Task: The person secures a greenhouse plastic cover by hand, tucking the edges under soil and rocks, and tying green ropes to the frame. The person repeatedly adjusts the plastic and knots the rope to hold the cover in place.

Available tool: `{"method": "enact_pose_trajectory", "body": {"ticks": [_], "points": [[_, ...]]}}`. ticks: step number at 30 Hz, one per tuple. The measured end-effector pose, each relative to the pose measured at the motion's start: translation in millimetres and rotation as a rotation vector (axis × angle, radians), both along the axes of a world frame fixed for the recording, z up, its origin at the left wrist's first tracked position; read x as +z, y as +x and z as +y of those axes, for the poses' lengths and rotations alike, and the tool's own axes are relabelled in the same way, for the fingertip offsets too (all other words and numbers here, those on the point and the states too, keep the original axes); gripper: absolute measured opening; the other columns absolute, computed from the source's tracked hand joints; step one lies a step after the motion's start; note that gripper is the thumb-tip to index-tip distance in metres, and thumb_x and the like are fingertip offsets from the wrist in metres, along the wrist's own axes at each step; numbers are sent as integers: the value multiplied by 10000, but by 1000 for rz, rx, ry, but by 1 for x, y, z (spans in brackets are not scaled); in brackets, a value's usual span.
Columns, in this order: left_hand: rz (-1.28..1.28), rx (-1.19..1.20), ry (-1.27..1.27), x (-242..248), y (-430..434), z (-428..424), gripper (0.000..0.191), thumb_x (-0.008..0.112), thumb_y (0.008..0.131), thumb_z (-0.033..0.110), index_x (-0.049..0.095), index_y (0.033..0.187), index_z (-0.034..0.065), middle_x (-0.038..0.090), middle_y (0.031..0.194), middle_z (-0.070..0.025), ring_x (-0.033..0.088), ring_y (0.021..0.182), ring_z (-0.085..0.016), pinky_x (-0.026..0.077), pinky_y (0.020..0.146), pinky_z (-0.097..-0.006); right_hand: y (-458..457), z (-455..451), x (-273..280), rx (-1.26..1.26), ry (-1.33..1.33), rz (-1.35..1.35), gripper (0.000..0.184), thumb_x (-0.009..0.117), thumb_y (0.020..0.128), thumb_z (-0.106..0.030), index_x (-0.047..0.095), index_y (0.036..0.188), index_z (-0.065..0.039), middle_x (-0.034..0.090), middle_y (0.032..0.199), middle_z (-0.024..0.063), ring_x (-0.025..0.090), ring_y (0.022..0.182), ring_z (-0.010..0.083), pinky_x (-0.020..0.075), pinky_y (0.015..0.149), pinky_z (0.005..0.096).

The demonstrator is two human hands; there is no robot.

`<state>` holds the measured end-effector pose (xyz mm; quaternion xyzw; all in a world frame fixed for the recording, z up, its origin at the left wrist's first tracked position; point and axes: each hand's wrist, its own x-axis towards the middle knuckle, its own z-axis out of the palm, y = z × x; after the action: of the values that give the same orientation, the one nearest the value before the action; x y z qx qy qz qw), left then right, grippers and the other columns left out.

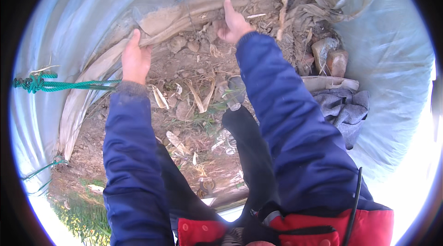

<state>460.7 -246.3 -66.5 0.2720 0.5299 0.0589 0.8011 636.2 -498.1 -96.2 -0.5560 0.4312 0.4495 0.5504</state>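
Observation:
Clear plastic sheeting (90, 14) curves around the bare soil, its lower edge coated with dirt. My left hand (136, 59) is at a folded strip of this edge (154, 38), thumb pointing up, fingers partly hidden; whether it grips the strip is unclear. To the right, my right hand (232, 24) is over the soil just below the muddy edge, thumb raised and fingers curled and blurred. Nothing can be made out in it. A green rope (79, 85) with a knot runs across the sheeting to my left wrist and passes out of sight there.
Brick pieces (336, 62) and a grey cloth (342, 111) lie at the right against the sheeting. Clods, dry husks (200, 97) and a few weeds cover the soil (193, 62). My shoe (236, 90) stands among them. A thinner green cord (45, 168) is at the lower left.

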Motion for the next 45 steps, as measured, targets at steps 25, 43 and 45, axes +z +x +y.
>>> {"method": "enact_pose_trajectory", "body": {"ticks": [25, 43, 45], "points": [[-324, -49, -98, 30, -34, 4, 451, 583, 1067, 250, 504, 1454, 32, 601, 1440, -119, 566, 1330, -270, 453, 1108, -451, 80, -99, -41, -443, -48, -264, 473, 620, 1039, -278, 493, 1441, -63, 541, 1444, 160, 563, 1286, 381, 476, 1014, 658], [388, -29, 55, -20, -36, -5, 396, 681, 1028, 284, 562, 1364, 111, 641, 1293, -33, 609, 1169, -224, 484, 1015, -449, -7, -158, 114, 2057, -84, -389, 280, 670, 883, -270, 757, 1069, -81, 682, 1183, 238, 666, 1126, 365, 556, 929, 503], [389, -101, 83, -17, -49, -11, 409, 680, 1027, 286, 568, 1377, 106, 639, 1309, -30, 612, 1171, -217, 501, 972, -437, 45, -156, 121, 1885, -441, -851, 351, 693, 905, -350, 755, 1003, -18, 686, 1105, 292, 667, 1121, 385, 528, 968, 490]]}}
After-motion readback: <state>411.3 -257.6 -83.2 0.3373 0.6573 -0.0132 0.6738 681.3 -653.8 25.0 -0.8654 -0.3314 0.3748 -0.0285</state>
